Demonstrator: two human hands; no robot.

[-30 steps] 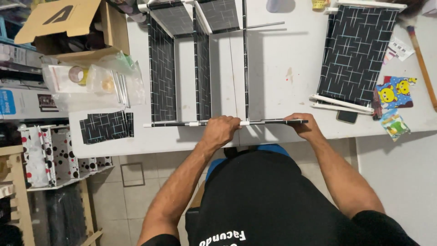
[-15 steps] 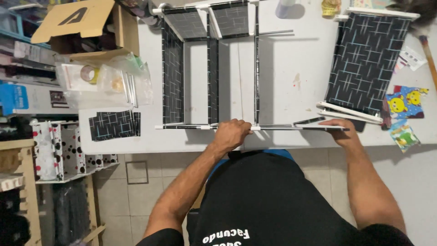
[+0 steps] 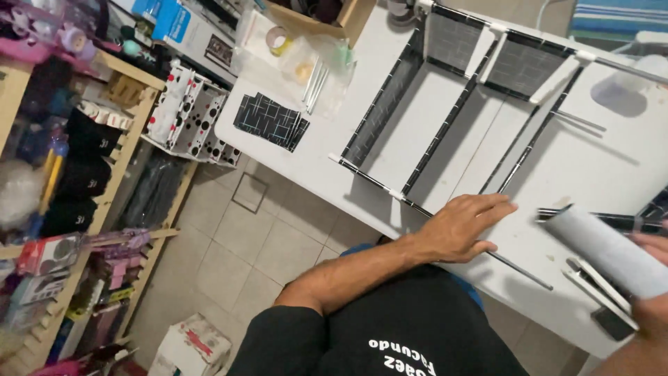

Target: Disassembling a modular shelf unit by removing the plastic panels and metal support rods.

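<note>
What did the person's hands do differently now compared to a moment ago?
Before, both hands gripped the thin rod at the table's near edge. Now the left hand lies flat and open on the rod, and the right hand has let go and holds a pale tube. The head camera also swung left, so shelves show. The black-patterned frame and white table stayed put.

Loads of clutter around. Wooden shelf unit [image 3: 149,104] on the left, stuffed with dark folded things and colourful bits. White box with red and black dots [image 3: 188,115] squeezed between shelf and table [image 3: 626,167]. Loose black patterned panel [image 3: 270,122] lying flat on the table's corner, clear plastic bag [image 3: 299,63] with a tape roll just past it. Cardboard box [image 3: 327,14] at the far edge. Tiled floor [image 3: 250,244] below, small carton [image 3: 191,348] sitting on it.
</note>
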